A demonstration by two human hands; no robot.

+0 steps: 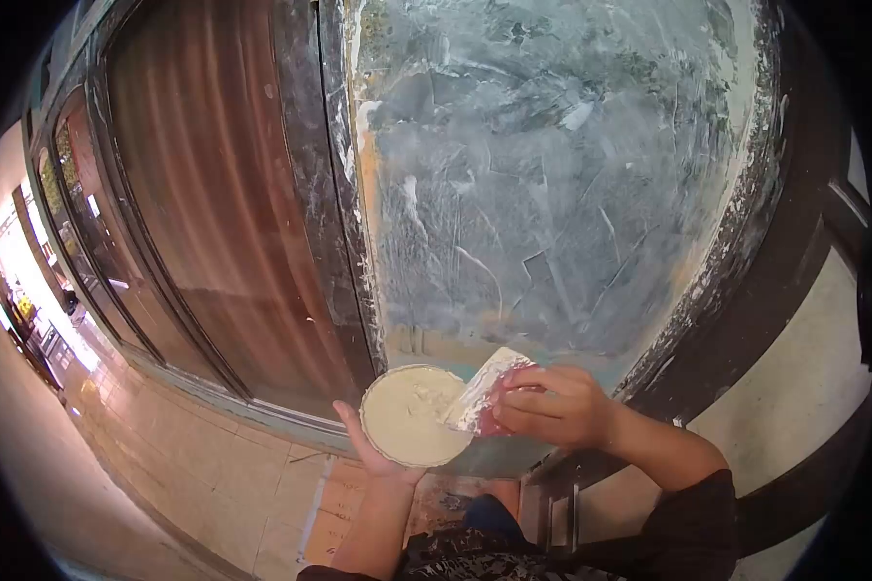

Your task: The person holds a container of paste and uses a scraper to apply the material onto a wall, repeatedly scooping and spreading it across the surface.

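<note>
A round tub (417,416) of pale cream paste rests on my left hand (378,459), whose thumb lies along the tub's left side; its other fingers are mostly hidden underneath. My right hand (552,405) is closed round a pinkish-red scraper (495,392) smeared with white paste. The scraper is tilted over the tub's right side, its lower edge at the paste. In front of both hands stands a wall panel (543,213) coated in patchy grey and white, with ridges and streaks.
A dark-framed glass pane with a reddish-brown curtain (203,174) stands left of the panel. Dark wooden framing (794,223) borders the right. Cardboard (334,504) lies on the tiled floor (199,465) below. Bright daylight enters at far left.
</note>
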